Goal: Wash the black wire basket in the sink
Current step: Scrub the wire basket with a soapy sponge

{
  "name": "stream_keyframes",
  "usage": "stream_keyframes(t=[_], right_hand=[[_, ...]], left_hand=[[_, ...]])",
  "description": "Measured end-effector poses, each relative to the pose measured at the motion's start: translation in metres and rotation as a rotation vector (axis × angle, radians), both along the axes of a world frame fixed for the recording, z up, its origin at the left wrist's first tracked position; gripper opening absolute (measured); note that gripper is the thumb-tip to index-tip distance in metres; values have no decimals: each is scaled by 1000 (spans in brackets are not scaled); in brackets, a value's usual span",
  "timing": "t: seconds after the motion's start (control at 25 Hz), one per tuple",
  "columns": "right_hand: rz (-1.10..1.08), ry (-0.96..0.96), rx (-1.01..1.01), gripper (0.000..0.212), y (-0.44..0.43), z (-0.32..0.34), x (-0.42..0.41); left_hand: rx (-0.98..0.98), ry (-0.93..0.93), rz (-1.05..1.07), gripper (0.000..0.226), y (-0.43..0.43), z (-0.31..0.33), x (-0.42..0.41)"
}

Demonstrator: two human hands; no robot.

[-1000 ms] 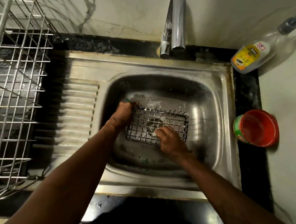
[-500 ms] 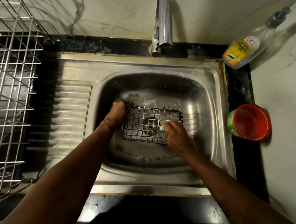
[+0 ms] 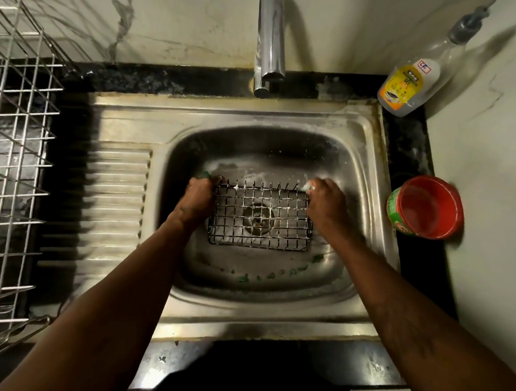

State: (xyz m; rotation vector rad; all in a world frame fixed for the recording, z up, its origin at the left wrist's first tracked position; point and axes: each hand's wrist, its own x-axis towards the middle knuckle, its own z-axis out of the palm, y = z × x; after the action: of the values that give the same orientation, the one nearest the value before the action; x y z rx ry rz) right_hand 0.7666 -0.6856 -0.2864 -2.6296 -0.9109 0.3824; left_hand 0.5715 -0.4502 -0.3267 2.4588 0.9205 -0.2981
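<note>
Left grip (image 3: 200, 196) holding wire basket (image 3: 261, 220), sink (image 3: 272, 318)

A chrome tap (image 3: 269, 37) rises at the middle of the far edge of the black counter (image 3: 407, 138), its spout end pointing down. The wall (image 3: 187, 16) behind it is pale with dark veins. In the counter's far right corner stands a clear bottle (image 3: 408, 83) with a yellow label and a grey pump top, close to the side wall. Nearer along the right edge, well apart from the bottle, sits an open tub (image 3: 427, 207), red inside with a green label outside. A silver wire rack (image 3: 11, 163) fills the counter's left end and runs out of view.
</note>
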Motion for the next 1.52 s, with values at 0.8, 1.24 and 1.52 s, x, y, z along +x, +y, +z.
stream_keyframes(t=[0.8,1.24,1.52], right_hand=[[-139,110,-180,35,-34,21,-74],[185,142,28,23,39,22,-109],[60,202,184,14,54,33,-97]], left_hand=[[-27,-17,217,52,-11,7,-19],[-29,104,249,30,-26,28,-5],[127,176,159,28,-36,78,5]])
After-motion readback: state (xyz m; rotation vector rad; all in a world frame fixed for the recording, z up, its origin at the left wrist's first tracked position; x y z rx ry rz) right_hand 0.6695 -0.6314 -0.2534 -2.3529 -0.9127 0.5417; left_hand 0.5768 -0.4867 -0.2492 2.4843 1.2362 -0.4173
